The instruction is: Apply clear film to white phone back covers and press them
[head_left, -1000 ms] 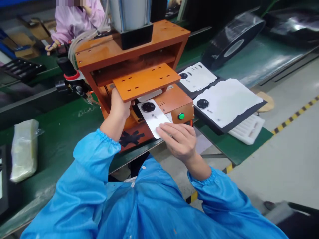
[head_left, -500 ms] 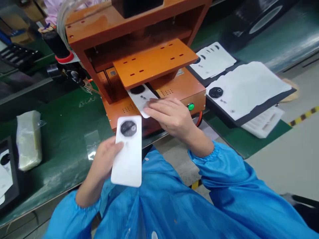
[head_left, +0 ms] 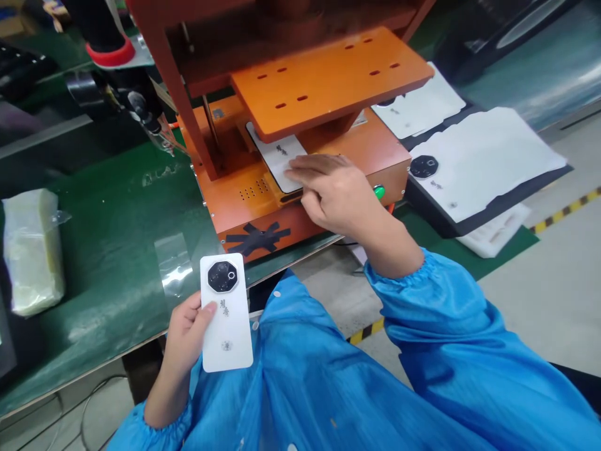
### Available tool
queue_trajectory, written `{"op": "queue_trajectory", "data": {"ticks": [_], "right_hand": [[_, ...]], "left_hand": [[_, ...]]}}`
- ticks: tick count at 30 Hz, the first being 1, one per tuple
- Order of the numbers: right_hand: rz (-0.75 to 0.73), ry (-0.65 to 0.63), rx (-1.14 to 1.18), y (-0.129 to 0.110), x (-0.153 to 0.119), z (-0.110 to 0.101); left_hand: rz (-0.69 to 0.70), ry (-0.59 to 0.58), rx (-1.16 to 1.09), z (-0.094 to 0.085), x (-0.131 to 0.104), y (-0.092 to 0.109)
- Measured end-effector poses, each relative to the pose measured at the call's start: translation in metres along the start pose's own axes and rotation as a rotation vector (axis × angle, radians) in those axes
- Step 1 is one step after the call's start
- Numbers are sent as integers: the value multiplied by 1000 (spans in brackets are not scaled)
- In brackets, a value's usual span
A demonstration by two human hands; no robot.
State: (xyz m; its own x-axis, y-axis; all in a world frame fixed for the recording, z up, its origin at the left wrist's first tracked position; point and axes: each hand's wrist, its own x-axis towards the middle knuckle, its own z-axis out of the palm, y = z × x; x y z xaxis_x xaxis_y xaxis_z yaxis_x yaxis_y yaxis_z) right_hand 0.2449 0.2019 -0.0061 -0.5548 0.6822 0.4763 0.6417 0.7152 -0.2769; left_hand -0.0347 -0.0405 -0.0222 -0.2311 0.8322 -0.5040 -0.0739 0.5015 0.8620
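My left hand [head_left: 185,335] grips a white phone back panel [head_left: 237,344] by its left side, thumb on top. The panel has a black octagonal camera window, dark lettering and a small round mark. A second white phone back panel [head_left: 278,158] lies on the bed of an orange press [head_left: 220,200], its far end hidden under the raised press plate [head_left: 328,78]. My right hand [head_left: 342,191] rests its outstretched fingers on that panel's near right part, the thumb bent below them.
Stacked white panels [head_left: 488,163] lie on black trays to the right of the press. A green button [head_left: 379,191] is on the press's front. A bagged yellowish bundle [head_left: 32,250] and a clear film piece [head_left: 173,264] lie on the green table [head_left: 113,250] at left.
The panel in the press has gone further in onto the bed, with my right hand's fingers still on it. My left hand has moved its panel down and left. The view has shifted closer.
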Motion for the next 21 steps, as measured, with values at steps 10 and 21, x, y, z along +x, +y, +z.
{"op": "queue_trajectory", "data": {"ticks": [10, 21], "right_hand": [[51, 5, -35, -13, 18, 16], [211, 177, -50, -26, -10, 11]], "left_hand": [[863, -125, 787, 14, 5, 29], [1150, -234, 961, 48, 26, 31]]}}
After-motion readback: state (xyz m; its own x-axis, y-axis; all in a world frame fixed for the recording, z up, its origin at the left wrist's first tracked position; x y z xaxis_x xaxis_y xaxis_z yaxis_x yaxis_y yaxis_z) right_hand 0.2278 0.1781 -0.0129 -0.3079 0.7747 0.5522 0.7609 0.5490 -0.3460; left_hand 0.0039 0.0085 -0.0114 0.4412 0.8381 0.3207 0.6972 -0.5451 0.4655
